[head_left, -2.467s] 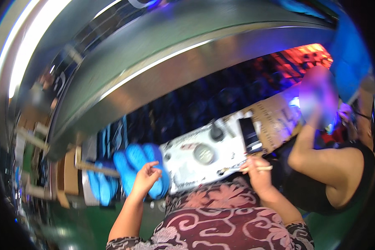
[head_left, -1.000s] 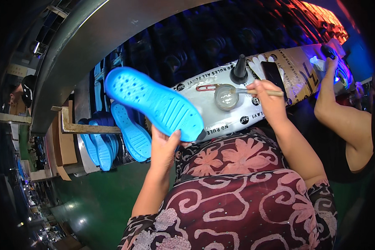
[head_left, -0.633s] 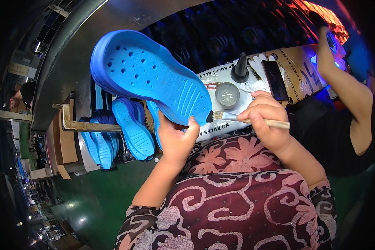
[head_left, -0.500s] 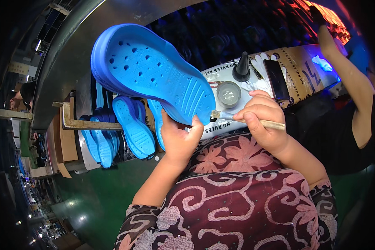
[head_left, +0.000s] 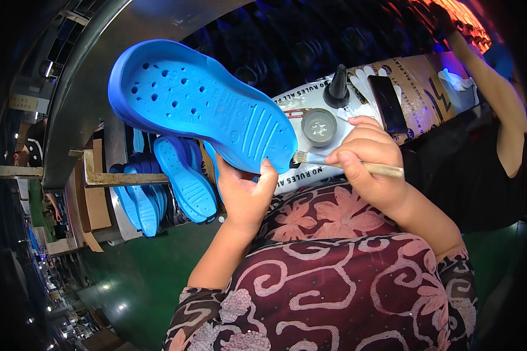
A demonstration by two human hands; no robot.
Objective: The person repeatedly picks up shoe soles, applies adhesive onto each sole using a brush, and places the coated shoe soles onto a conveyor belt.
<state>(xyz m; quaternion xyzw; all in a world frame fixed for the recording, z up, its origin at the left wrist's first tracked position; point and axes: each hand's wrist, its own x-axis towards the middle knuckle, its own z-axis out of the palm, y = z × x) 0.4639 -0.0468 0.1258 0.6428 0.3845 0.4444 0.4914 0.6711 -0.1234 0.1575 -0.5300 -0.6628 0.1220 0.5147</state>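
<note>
A large blue shoe sole (head_left: 216,117) with raised walls and holes in its forefoot is tilted up in front of me. My left hand (head_left: 243,190) grips it near the heel, thumb on the inner face and fingers underneath. Between the thumb and fingers of my right hand (head_left: 372,164) is a flat paintbrush (head_left: 380,169) with a wooden handle. Its pale bristles are at the heel end, by a small black patch. Just beyond my right hand stands a round cup (head_left: 319,127) of clear liquid.
Behind the cup are a black cone-shaped bottle (head_left: 337,88), white gloves (head_left: 363,82) and a black phone (head_left: 387,104) on a taped work surface. More blue soles (head_left: 184,175) sit at the left, by a metal bar (head_left: 129,179). Another person's arm (head_left: 498,99) reaches in at the right.
The sole in my left hand has shifted left and slightly down. My right hand and the brush have moved slightly left, staying by the heel end.
</note>
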